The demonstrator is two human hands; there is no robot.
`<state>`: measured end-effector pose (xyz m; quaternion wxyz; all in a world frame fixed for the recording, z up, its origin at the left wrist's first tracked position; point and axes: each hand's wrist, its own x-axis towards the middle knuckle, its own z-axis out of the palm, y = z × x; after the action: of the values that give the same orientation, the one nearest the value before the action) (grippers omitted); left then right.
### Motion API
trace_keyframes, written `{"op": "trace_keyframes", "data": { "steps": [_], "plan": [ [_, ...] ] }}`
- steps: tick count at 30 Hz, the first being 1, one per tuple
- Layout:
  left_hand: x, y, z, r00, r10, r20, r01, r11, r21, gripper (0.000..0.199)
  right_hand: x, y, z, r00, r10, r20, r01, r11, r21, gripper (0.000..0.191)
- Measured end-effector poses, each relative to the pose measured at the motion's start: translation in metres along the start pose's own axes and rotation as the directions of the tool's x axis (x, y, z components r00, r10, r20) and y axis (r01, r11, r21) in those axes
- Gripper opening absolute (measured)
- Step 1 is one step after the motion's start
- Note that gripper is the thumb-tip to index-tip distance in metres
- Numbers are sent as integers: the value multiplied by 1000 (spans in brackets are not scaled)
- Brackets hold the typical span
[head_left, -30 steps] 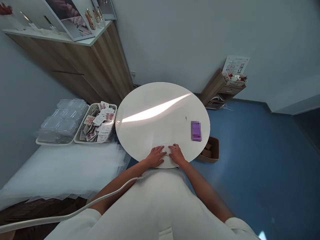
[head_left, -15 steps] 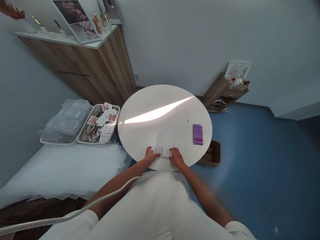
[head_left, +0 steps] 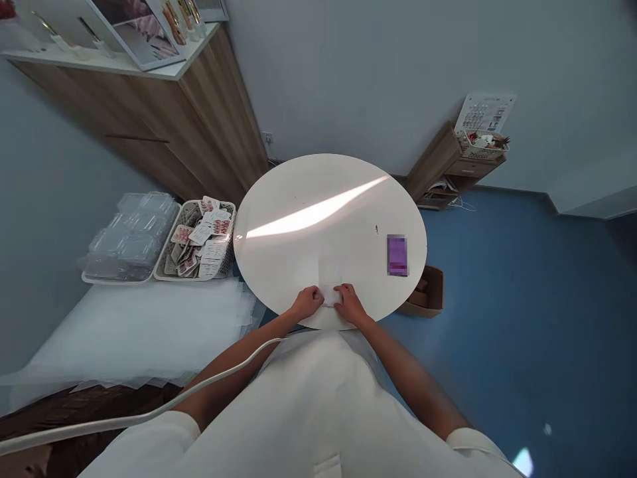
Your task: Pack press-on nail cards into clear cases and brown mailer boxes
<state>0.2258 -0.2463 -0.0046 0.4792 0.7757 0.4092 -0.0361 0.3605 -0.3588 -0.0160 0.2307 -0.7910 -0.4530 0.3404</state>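
A small white square piece [head_left: 330, 296] lies near the front edge of the round white table [head_left: 279, 265]. A thin, whitish, see-through sheet [head_left: 329, 269] is spread flat beyond it, hard to tell from the tabletop. My left hand [head_left: 307, 303] is closed, its fingers curled at the left edge of the white piece. On the right edge, my right hand [head_left: 351, 305] pinches with thumb and fingers. Whether the white piece is covered by the sheet I cannot tell.
A blurred purple block [head_left: 397, 255] lies at the table's right. To the left stand a basket of printed cards [head_left: 199, 242], clear plastic boxes [head_left: 132, 232] and stacked translucent sheets [head_left: 144, 325]. A cardboard box [head_left: 428, 292] sits on the floor, right; a white cable [head_left: 209, 392] crosses my left arm.
My left hand has moved right to the white piece, its spread fingers now curled. The right hand stays at the right edge. The camera view has shifted slightly.
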Motion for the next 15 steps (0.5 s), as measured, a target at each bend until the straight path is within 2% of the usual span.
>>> {"op": "trace_keyframes", "data": {
  "steps": [5,9,12,15],
  "plan": [
    [-4,7,16,994,110,23,-111,992,58,21,0,-8,8,999,17,-40,-14,998,54,49],
    [-12,6,20,972,228,56,-233,963,134,28,4,-9,9,991,85,-105,-68,986,153,32],
    [-16,2,15,947,308,87,-318,937,145,28,8,-10,9,981,128,-147,-110,986,122,23],
    [-16,-4,7,944,328,-28,-320,935,152,30,12,-10,10,980,116,-162,-107,992,63,21]
  ]
}}
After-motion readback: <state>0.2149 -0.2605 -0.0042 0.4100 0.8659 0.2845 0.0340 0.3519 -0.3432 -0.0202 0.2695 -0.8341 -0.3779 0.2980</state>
